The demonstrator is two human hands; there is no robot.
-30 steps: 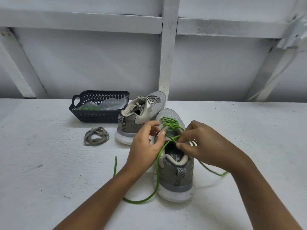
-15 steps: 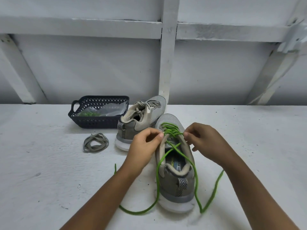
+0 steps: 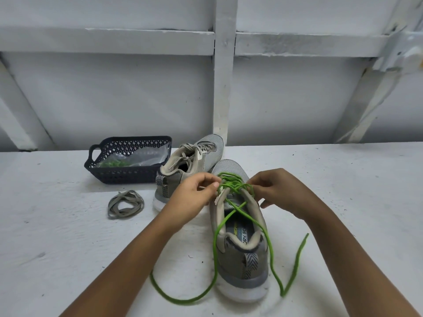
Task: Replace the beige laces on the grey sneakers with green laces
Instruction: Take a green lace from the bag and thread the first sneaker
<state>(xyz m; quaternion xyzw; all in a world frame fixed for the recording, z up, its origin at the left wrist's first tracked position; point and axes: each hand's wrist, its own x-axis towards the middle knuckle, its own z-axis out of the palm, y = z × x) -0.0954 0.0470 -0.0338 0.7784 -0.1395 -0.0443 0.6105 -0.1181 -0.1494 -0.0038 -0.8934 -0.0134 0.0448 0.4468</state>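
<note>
Both hands have climbed from the shoe's mouth to the eyelet rows, and the lace's right end now lies loose on the table [image 3: 68, 248] at 4 o'clock of the heel. Left hand [image 3: 194, 195] pinches the green lace [image 3: 238, 186] at the left row. Right hand [image 3: 281, 193] curls its fingers on it at the right row, a little apart from the left. The lace is threaded through the near shoe [image 3: 242, 268], its other end trailing to 7 o'clock. It looks light, soft and limp, so it is best pinched close to an eyelet or at the tip, since slack will flop
</note>
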